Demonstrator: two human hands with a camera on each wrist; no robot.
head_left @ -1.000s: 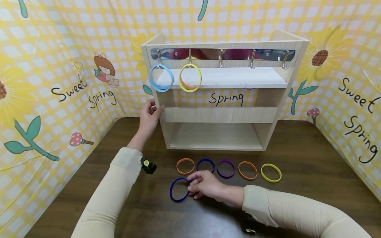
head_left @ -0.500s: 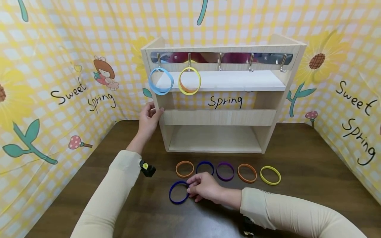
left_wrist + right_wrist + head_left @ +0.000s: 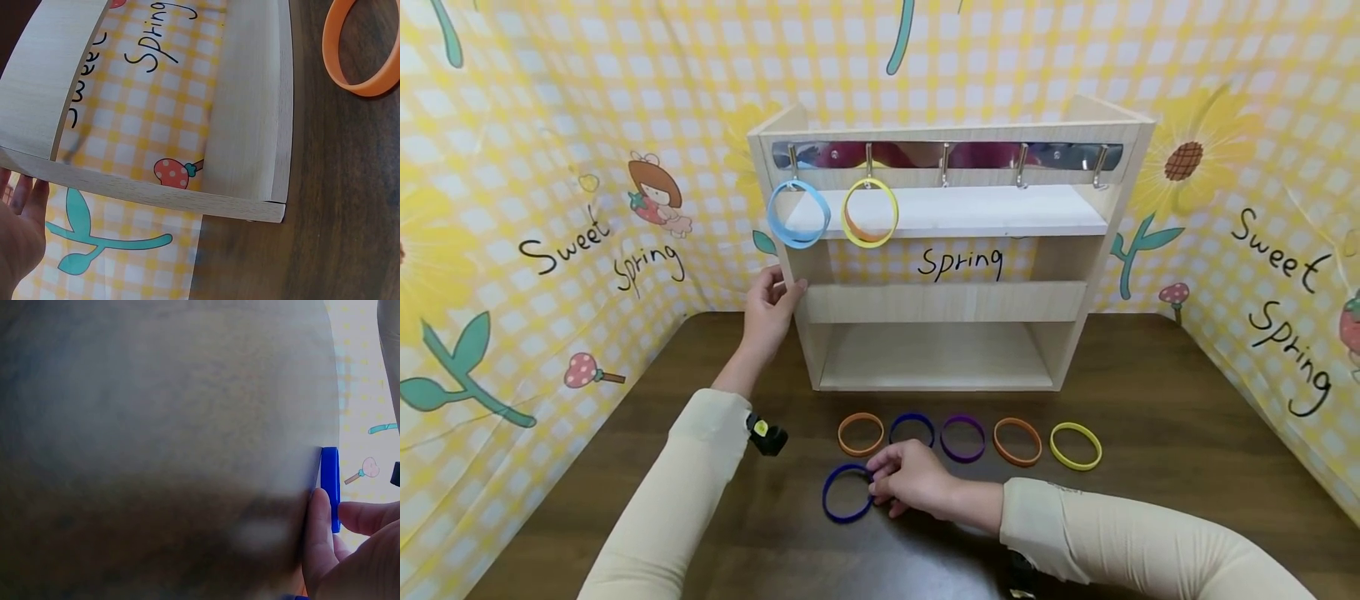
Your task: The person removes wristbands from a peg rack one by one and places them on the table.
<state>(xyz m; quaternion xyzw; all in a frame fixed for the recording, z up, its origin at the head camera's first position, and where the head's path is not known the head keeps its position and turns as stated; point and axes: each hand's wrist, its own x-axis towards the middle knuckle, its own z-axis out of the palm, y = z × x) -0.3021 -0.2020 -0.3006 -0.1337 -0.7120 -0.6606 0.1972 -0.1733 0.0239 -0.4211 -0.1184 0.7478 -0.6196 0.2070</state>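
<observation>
My right hand [image 3: 917, 479] pinches the right side of a dark blue wristband [image 3: 825, 498], low over the table in front of a row of other bands. In the right wrist view that wristband [image 3: 330, 478] shows edge-on between thumb and fingers. At the left side of a wooden shelf [image 3: 947, 302], my left hand [image 3: 767, 312] grips the side panel, thumb at its front edge. Light blue wristbands [image 3: 801, 244] hang from the leftmost hook, and yellow [image 3: 896, 215] and orange bands from the one beside it. The other hooks carry nothing.
Along the shelf's front lie an orange band [image 3: 841, 443], a second dark blue band [image 3: 913, 416] partly behind my right hand, a purple band [image 3: 963, 460], another orange band [image 3: 1018, 462] and a yellow band [image 3: 1077, 467]. Patterned cloth [image 3: 647, 75] surrounds the dark wooden table [image 3: 760, 533].
The head view has shifted slightly, so everything sits a little lower and further left. Both hands keep their holds, on the dark blue wristband and the shelf's side.
</observation>
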